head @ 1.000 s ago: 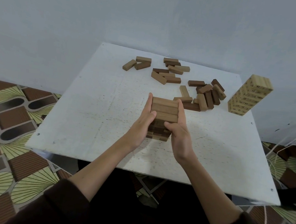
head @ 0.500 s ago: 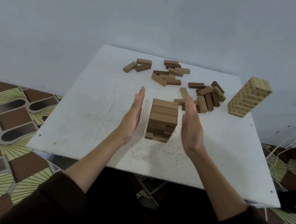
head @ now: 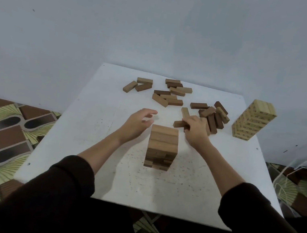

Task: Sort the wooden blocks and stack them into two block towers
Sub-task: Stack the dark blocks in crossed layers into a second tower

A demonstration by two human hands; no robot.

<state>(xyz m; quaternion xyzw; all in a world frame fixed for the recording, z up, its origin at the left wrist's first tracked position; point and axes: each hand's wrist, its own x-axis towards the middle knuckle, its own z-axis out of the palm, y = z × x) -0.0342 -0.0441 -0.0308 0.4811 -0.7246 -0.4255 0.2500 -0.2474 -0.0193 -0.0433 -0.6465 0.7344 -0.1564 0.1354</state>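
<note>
Right fingers (head: 187, 122) around block (head: 178, 123)

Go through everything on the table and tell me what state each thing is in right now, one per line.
Brown tower: upright, partly built, untouched.
Pale tower: upright near the table's right edge.
Loose blocks: scattered flat at the far side.
Left hand: open, holding nothing.
Right hand: gripping a loose block.
Table: white, speckled.

White tabletop (head: 107, 149) against plain grey wall (head: 157, 31); patterned brown-green floor (head: 5, 129) at 9 o'clock.
</note>
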